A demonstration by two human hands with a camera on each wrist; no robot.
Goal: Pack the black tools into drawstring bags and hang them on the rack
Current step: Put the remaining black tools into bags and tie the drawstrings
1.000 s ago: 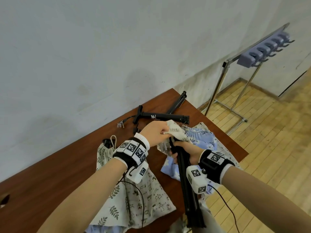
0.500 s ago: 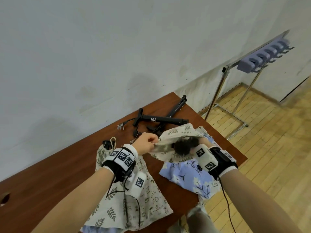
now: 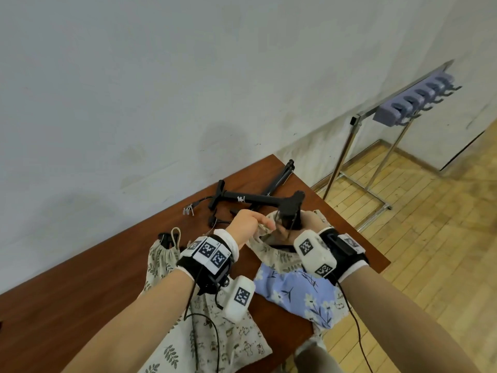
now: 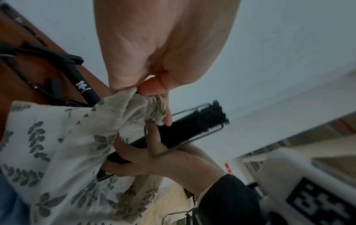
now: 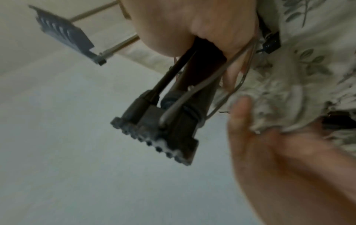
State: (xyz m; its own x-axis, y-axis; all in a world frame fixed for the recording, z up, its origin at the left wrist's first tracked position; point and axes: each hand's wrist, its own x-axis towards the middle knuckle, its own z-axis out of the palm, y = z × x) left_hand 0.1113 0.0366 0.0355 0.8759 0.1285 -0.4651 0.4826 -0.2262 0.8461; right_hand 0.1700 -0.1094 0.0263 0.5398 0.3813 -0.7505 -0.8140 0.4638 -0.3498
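Black tool going into a leaf-print bag
Right hand [image 3: 309, 224] grips the black tool [image 3: 291, 208], its end sticking out of the bag [image 4: 63, 146]; left hand [image 3: 246, 224] pinches the bag's rim beside it.

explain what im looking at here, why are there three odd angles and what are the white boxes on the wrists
No robot here: a person works with bare hands, wearing three cameras. One picture comes from the head, looking down at both arms. The other two come from the white boxes strapped to the wrists, each looking along its hand, hence the close, tilted views.

The left hand pinches the rim of a leaf-print drawstring bag, holding it open. The right hand grips a black tool, whose lower end is already in that bag.

On the brown table lie another black tool, a blue flowered bag and another leaf-print bag. To the right stands the metal rack with purple hooks.
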